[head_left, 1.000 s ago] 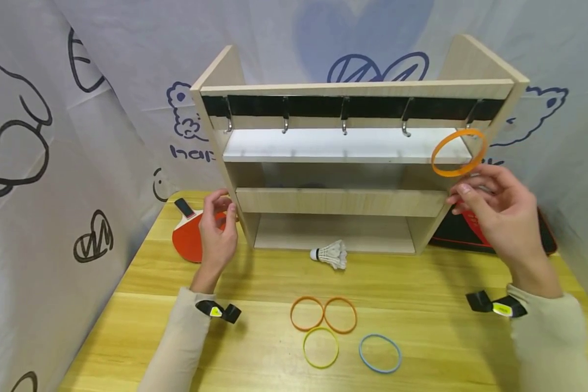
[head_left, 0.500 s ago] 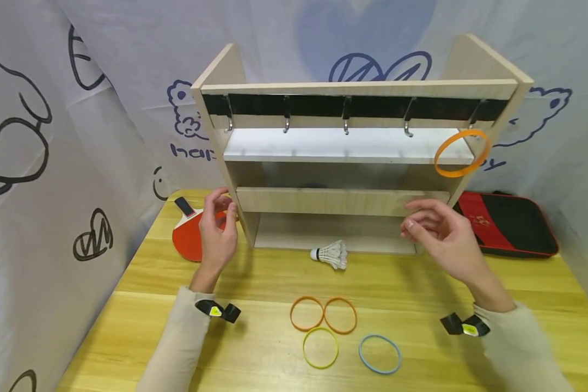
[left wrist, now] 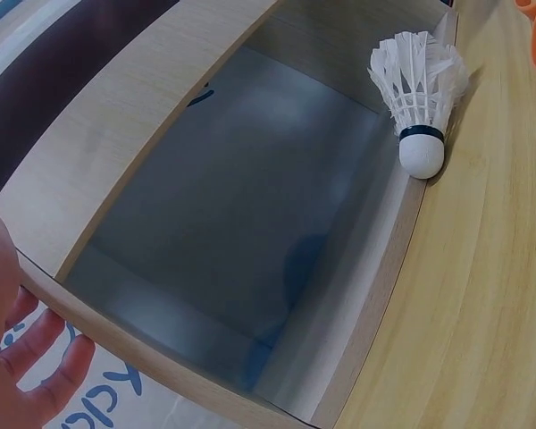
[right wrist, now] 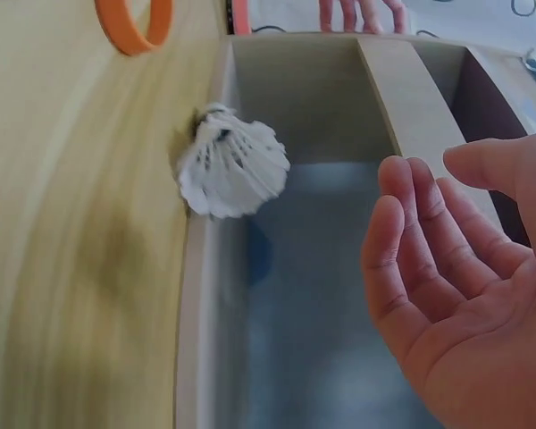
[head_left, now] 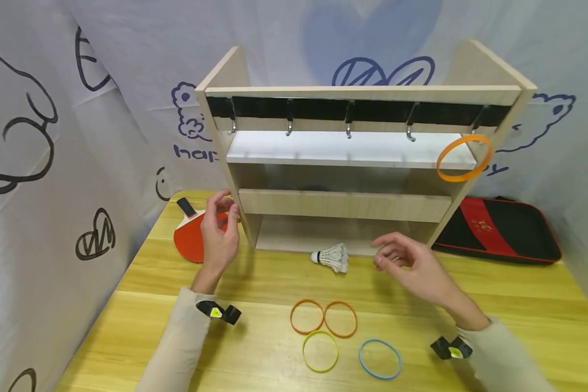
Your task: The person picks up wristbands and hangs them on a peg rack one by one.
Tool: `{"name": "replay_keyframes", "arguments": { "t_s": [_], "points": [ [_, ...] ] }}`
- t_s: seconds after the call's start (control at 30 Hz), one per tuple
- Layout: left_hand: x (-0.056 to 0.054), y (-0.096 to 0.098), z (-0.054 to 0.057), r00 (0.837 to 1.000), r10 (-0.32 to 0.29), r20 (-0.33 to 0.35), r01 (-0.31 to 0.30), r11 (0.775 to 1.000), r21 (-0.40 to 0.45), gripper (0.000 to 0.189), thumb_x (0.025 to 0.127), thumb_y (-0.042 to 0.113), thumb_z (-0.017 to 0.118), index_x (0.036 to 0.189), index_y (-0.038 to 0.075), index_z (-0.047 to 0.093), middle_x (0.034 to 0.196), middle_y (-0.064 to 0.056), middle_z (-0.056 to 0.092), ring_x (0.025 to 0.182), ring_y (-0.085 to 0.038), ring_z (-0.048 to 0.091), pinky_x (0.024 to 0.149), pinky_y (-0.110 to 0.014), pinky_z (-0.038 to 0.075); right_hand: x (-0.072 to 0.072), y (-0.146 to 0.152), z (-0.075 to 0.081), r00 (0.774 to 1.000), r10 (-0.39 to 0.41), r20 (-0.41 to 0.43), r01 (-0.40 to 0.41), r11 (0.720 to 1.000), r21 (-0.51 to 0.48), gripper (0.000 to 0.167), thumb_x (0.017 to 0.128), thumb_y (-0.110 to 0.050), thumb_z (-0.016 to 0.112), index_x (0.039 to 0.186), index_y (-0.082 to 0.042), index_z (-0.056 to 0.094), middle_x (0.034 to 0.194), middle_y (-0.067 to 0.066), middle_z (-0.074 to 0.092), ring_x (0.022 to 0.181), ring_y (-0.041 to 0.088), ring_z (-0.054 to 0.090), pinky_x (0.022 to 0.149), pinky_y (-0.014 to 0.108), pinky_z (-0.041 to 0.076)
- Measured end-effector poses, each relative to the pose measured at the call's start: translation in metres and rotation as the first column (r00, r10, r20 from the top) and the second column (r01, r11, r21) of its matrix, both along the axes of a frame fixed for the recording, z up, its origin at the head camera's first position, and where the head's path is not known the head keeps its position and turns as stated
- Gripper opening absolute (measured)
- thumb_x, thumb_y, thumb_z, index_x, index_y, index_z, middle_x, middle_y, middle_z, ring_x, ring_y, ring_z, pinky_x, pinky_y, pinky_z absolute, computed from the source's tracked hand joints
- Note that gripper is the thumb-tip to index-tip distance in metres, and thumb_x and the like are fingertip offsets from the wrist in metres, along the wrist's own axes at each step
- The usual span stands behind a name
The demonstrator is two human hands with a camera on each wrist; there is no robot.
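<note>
A small wooden shelf (head_left: pixel 343 206) with a row of metal hooks stands at the back of the table. From its rightmost hook hangs an orange ring (head_left: pixel 451 178). My left hand (head_left: pixel 219 235) is at the shelf's left side panel, fingers on the outer side in the left wrist view; whether they touch it I cannot tell. Loosely curved and holding nothing, my right hand (head_left: pixel 418 269) hovers before the lower right of the shelf. To its left, a white feather shuttlecock (head_left: pixel 337 258) lies against the shelf's bottom front edge.
Two orange rings (head_left: pixel 292 310), a yellow ring (head_left: pixel 304 351) and a blue ring (head_left: pixel 360 353) lie on the wooden table (head_left: pixel 255 348). Left of the shelf is a red table tennis bat (head_left: pixel 188 240). A black and red case (head_left: pixel 524 231) lies to the right.
My right hand has moved from beside the hanging orange ring down and left, toward the shuttlecock, uncovering the case. The left hand and the rings stay about where they were.
</note>
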State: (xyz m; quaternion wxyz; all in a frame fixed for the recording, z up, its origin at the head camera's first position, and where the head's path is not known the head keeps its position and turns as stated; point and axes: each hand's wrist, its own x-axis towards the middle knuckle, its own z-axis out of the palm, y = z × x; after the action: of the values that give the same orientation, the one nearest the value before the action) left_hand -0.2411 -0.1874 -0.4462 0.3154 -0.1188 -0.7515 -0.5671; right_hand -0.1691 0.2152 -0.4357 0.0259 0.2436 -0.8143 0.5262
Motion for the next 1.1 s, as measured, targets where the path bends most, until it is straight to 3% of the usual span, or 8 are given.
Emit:
{"name": "replay_keyframes", "arguments": {
  "t_s": [0.3, 0.47, 0.73, 1.1],
  "points": [
    [0.001, -0.002, -0.004, 1.0, 0.016, -0.015, -0.016, 1.0, 0.015, 0.032, 0.108, -0.004, 0.059, 0.14, -0.008, 0.057, 0.112, -0.028, 0.064, 0.101, -0.004, 0.062, 0.083, -0.013, 0.059, 0.003, -0.028, -0.016, 0.993, 0.071, 0.097, -0.081, 0.991, 0.104, 0.021, 0.104, -0.009, 0.073, 0.126, -0.008, 0.073, 0.102, 0.015, 0.08, 0.09, 0.012, 0.075, 0.076, 0.028, 0.064],
    [0.001, -0.001, -0.003, 1.0, 0.007, -0.019, -0.007, 1.0, 0.017, 0.032, 0.108, -0.004, 0.058, 0.14, -0.007, 0.057, 0.112, -0.029, 0.064, 0.102, -0.005, 0.062, 0.083, -0.013, 0.059, 0.006, -0.039, -0.025, 0.983, 0.114, 0.146, -0.139, 0.974, 0.177, 0.021, 0.104, -0.011, 0.073, 0.124, -0.006, 0.074, 0.101, 0.01, 0.079, 0.088, 0.004, 0.07, 0.074, 0.025, 0.061],
    [-0.002, -0.001, -0.003, 1.0, -0.002, -0.019, 0.002, 1.0, 0.002, 0.034, 0.108, -0.005, 0.058, 0.141, -0.008, 0.056, 0.113, -0.029, 0.064, 0.102, -0.007, 0.062, 0.083, -0.014, 0.059, 0.006, -0.045, -0.036, 0.964, 0.196, 0.179, -0.234, 0.946, 0.224, 0.02, 0.103, -0.011, 0.074, 0.122, -0.004, 0.073, 0.1, 0.004, 0.079, 0.089, 0.003, 0.069, 0.075, 0.023, 0.061],
    [-0.001, 0.0, -0.001, 1.0, -0.008, 0.011, 0.008, 1.0, 0.018, 0.034, 0.108, -0.004, 0.058, 0.142, -0.008, 0.056, 0.116, -0.029, 0.063, 0.104, -0.008, 0.063, 0.085, -0.013, 0.059, 0.006, -0.046, -0.044, 0.956, 0.242, 0.168, -0.28, 0.923, 0.264, 0.015, 0.102, -0.012, 0.076, 0.115, -0.008, 0.075, 0.094, -0.004, 0.075, 0.082, 0.0, 0.064, 0.071, 0.021, 0.057]
  ]
}}
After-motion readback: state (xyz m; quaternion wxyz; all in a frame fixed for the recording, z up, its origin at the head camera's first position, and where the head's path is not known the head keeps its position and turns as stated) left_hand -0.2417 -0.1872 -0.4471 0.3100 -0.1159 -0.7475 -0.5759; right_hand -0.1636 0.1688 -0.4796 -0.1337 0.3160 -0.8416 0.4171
